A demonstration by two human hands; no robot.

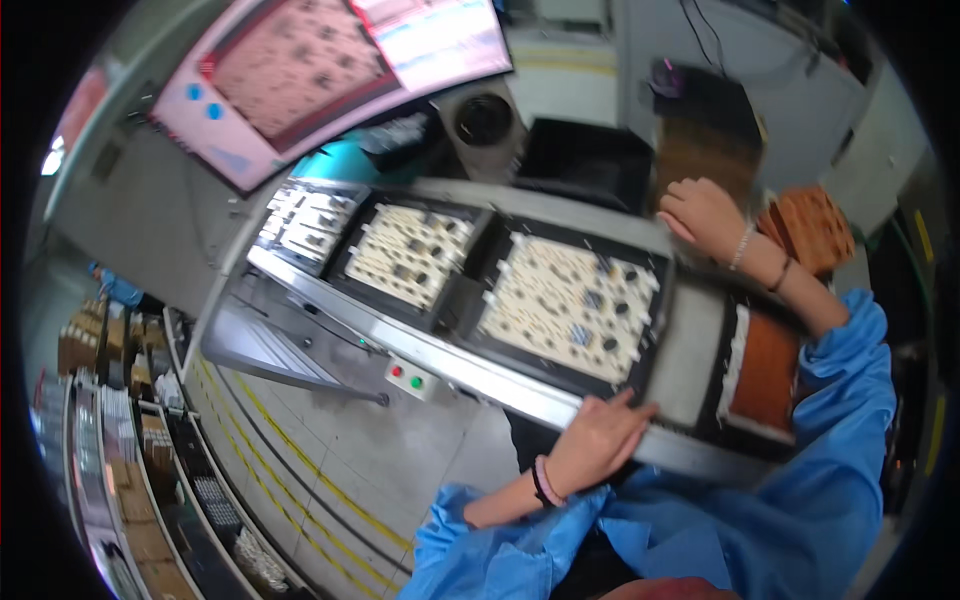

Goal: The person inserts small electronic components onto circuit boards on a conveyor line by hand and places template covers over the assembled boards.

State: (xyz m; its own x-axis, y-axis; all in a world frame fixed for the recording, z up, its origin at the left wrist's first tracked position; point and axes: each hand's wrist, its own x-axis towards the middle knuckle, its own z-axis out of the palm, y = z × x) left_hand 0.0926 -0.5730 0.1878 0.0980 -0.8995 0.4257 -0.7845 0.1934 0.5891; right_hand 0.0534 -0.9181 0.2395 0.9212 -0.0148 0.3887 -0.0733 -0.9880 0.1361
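Note:
My left hand (600,437) rests at the near rail of the conveyor line, fingers stretched toward the near right corner of a black-framed tray. That tray carries a cream board (555,300) with many dark holes and small dark parts. My right hand (703,215) is over the line's far side, beyond the tray's far right corner. Its fingers are curled in, with nothing visible in them. To the right of the cream board lies another black frame with a reddish-brown panel (765,375), its left edge white. A bare grey stretch of conveyor (688,350) separates the two.
Further left on the line are a second cream-board tray (412,255) and a shiny one (305,220). A large monitor (330,80) stands behind. Orange-brown blocks (812,230) sit beyond my right forearm. A button box (410,378) hangs on the front rail; racks (150,470) stand left.

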